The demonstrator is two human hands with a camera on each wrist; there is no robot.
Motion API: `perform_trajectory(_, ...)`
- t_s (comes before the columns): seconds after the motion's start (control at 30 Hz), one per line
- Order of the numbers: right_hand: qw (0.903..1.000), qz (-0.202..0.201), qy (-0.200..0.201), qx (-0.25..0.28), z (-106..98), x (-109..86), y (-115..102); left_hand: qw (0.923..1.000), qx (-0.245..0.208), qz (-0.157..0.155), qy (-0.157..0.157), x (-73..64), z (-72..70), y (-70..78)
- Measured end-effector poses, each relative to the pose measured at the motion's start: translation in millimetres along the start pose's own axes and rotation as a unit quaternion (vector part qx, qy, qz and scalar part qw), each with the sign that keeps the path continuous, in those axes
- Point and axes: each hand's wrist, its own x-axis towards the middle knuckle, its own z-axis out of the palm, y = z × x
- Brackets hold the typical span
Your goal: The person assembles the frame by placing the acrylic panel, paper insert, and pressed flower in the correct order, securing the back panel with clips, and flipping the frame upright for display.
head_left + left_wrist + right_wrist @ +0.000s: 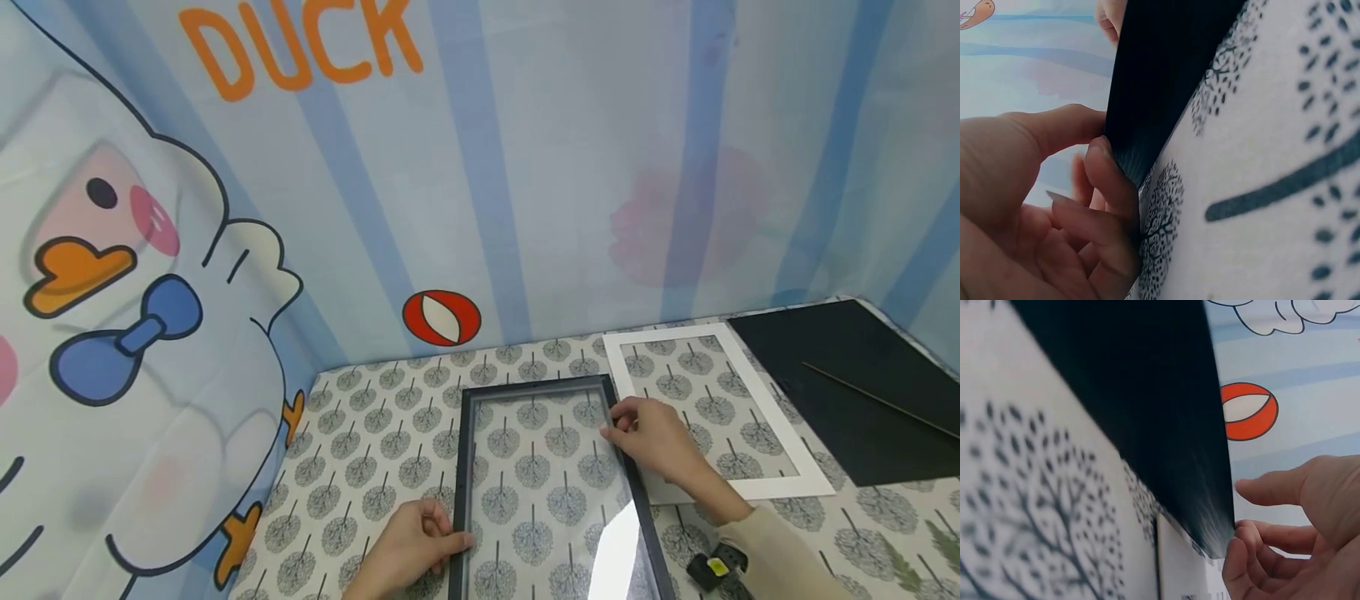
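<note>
Black frame seen flat or nearly so on tree-print cloth, low centre of the head view, its near end cut off by the view's edge; clear pane framed within it, streaked by a bright glare toward the near right; cloth print seen through.

Frame's left side pinched by left hand, thumb laid over the rim, fingers bent against the outer wall; far part of the right side grasped by right hand, thumb toward the inner edge, index at the rim, other fingers curled.

White mat placed just right of the frame, partly crossed by the right hand and forearm; contact between mat and frame cannot be told; black sheet laid farther right, crossed by a thin brown stick; striped backdrop hung behind, printed with a duck and a red ball.
</note>
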Motion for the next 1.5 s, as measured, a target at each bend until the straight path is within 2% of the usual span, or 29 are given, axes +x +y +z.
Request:
perform_trajectory(0.17,0.9991,-0.024,-0.03,-0.018,-1.1,0.9,3.0,0.9999,0.013,0.008,0.006,-1.7,0.4,0.1)
perform_trajectory(0.4,0.9913,-0.051,-0.102,-0.066,-3.7,2.5,6.5,0.9996,0.023,0.014,0.006,-1.7,-0.1,0.1)
perform_trajectory(0.53,0.9875,-0.042,-0.141,-0.057,-12.0,0.9,8.6,0.9994,0.027,0.022,0.002,1.4,1.5,1.7)
perform_trajectory(0.7,0.9825,-0.017,-0.181,-0.042,-16.0,-0.3,8.7,0.9992,0.036,0.017,0.003,1.3,3.4,2.5)
perform_trajectory(0.93,0.9811,0.001,-0.188,-0.047,-10.3,-0.4,5.6,0.999,0.044,0.011,0.005,-2.3,2.8,3.4)
perform_trajectory(1.17,0.9822,0.025,-0.183,-0.034,-5.3,-4.2,1.7,0.9991,0.035,0.025,0.0,-2.2,3.4,2.7)
perform_trajectory(1.5,0.9733,0.029,-0.227,-0.016,-13.4,-5.6,-2.1,0.9992,0.034,0.022,-0.006,-3.8,2.8,4.4)
